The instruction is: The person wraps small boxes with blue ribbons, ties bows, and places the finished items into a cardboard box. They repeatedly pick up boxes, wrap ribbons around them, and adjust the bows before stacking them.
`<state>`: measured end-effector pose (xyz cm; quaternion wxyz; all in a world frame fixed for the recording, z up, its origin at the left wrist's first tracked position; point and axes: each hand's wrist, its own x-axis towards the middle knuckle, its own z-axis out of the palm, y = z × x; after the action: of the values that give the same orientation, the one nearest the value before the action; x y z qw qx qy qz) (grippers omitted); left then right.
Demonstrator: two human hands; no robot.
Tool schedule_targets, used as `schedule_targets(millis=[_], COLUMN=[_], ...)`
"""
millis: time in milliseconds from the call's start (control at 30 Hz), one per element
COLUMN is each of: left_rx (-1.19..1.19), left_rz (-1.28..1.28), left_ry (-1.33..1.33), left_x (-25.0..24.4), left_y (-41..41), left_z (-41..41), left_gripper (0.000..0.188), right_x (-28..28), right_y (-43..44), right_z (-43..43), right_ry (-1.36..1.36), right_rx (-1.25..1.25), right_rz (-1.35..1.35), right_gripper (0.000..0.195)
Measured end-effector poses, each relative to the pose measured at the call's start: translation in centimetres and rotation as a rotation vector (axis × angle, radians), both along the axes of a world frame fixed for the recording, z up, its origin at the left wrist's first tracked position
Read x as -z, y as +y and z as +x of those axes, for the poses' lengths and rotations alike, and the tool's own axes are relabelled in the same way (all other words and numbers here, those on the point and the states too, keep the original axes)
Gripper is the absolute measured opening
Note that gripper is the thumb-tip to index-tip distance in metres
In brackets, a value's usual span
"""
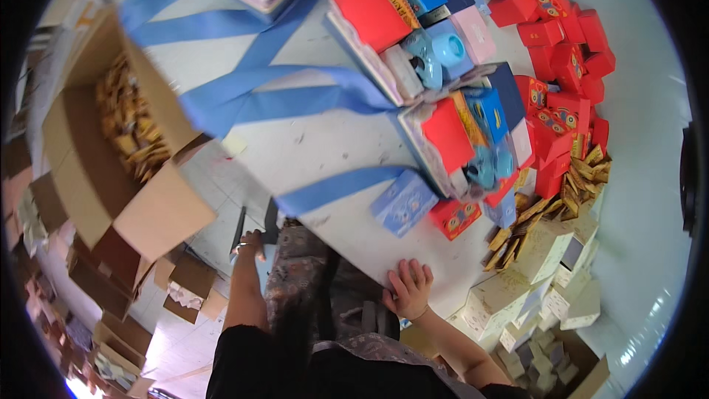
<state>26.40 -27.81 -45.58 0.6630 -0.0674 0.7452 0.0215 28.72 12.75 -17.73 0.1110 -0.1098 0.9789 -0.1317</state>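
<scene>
My right hand (411, 289) rests on the near edge of the white table (354, 244), fingers spread and holding nothing. Low on the left, beside the table, my left hand (252, 244) is at a dark-framed, light-blue object (270, 260), possibly a stool. Its grip there is unclear. Ahead of my right hand lie a pale blue printed box (404, 203) and a red printed box (455, 217). Just beyond them stands a filled gift box (437, 169) holding a red carton, a gold packet, a blue carton and a light-blue bottle. A second filled gift box (360, 61) adjoins it.
Blue ribbons (288, 100) trail across the table towards its left edge. Piled on the right are red boxes (559, 116), gold packets (581, 177) and cream floral boxes (520, 282). An open cardboard carton (83, 149) of gold packets stands left. More cartons (191, 282) sit on the floor.
</scene>
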Motion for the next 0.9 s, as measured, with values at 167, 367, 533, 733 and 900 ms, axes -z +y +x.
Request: schedule_targets(millis=[167, 367, 533, 733, 900], left_rx=[0.259, 0.127, 0.032, -0.552, -0.89], left_rz=[0.215, 0.023, 0.069, 0.371, 0.678], left_ry=[-0.02, 0.123, 0.363, 0.653, 0.761], left_x=[7.4, 4.8, 5.3, 4.9, 1.5], left_y=[-4.2, -4.8, -3.7, -1.2, -7.3], left_z=[-0.3, -5.4, -9.7, -8.2, -5.7], left_gripper=[0.065, 0.063, 0.062, 0.06, 0.059], right_x=[0.2, -0.3, 1.0, -4.7, -1.1], right_y=[-0.7, -0.4, -0.3, -5.3, -5.0], right_z=[-0.4, 0.2, 0.2, -13.5, -10.7], right_ry=[0.052, 0.012, 0.287, 0.635, 0.481], right_rx=[0.01, 0.037, 0.144, 0.028, 0.098], right_rz=[-0.024, -0.094, -0.232, -0.021, 0.028], right_gripper=[0.049, 0.051, 0.048, 0.07, 0.069])
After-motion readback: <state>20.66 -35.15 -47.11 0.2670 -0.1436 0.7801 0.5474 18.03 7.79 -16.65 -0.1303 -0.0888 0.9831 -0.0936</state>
